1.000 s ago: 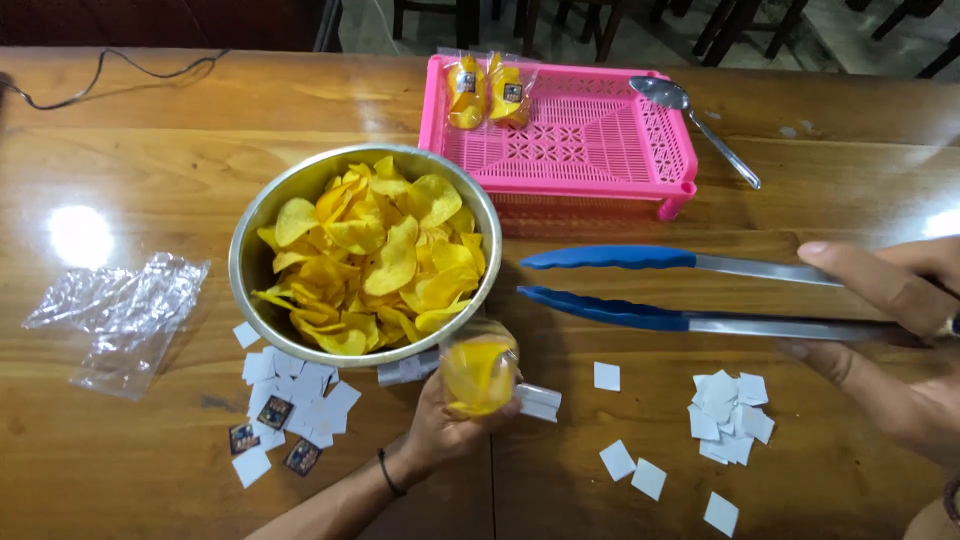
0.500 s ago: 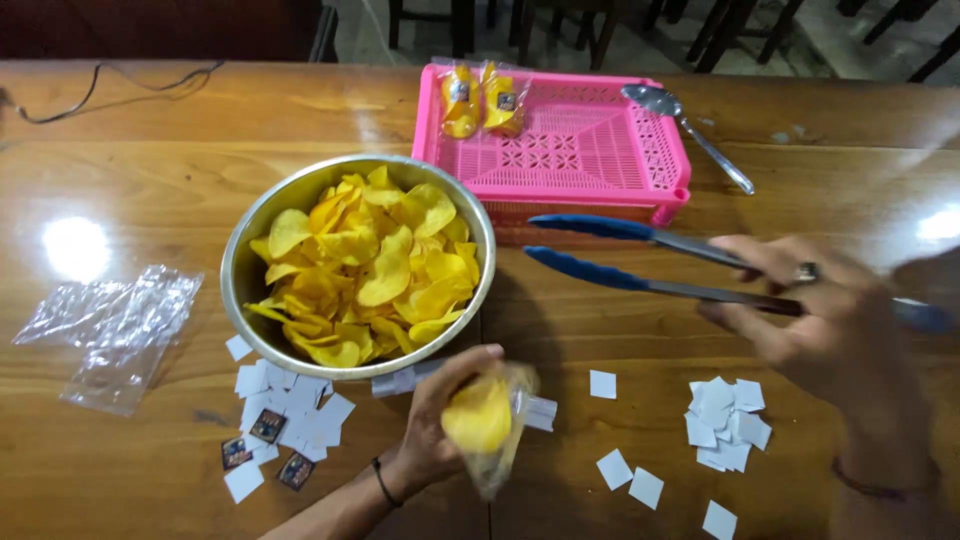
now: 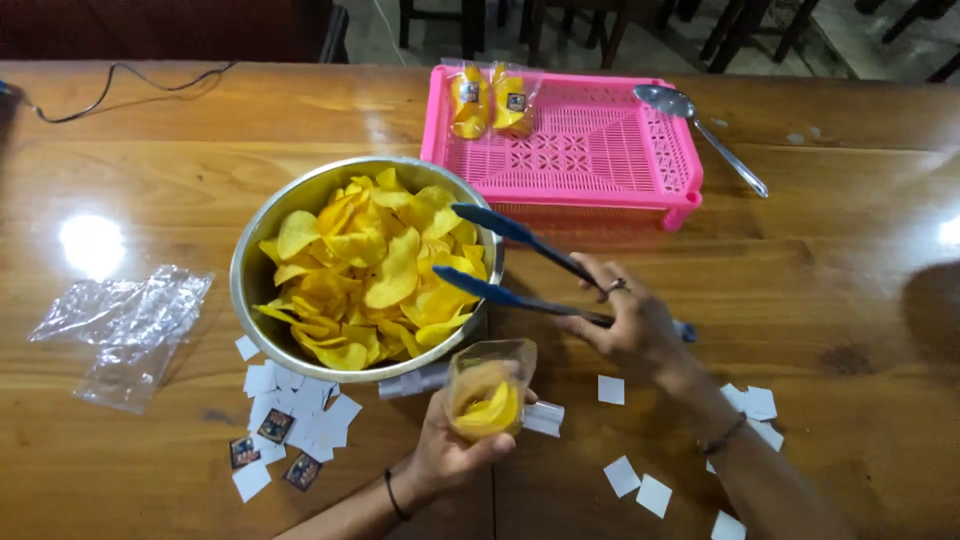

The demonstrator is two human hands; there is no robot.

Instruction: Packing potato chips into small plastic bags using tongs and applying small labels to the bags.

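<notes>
A: Head view, changes? 
B: Right hand [image 3: 632, 325] has carried the blue-tipped metal tongs [image 3: 520, 265], arms apart, over the round steel bowl of yellow chips [image 3: 365, 268].

A: Left hand [image 3: 455, 450]? 
B: Clasps the clear, part-filled chip bag [image 3: 488, 388], now upright, beside the bowl's near rim.

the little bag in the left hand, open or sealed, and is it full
Open and partly filled. The small clear bag in the left hand has its mouth spread wide toward the bowl, with yellow chips only in its lower part.

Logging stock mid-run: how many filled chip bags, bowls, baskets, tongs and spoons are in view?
Filled chip bags in the basket: 2
Part-filled bag in the left hand: 1
Bowl: 1
Basket: 1
Tongs: 1
Spoon: 1
Total: 7
</notes>
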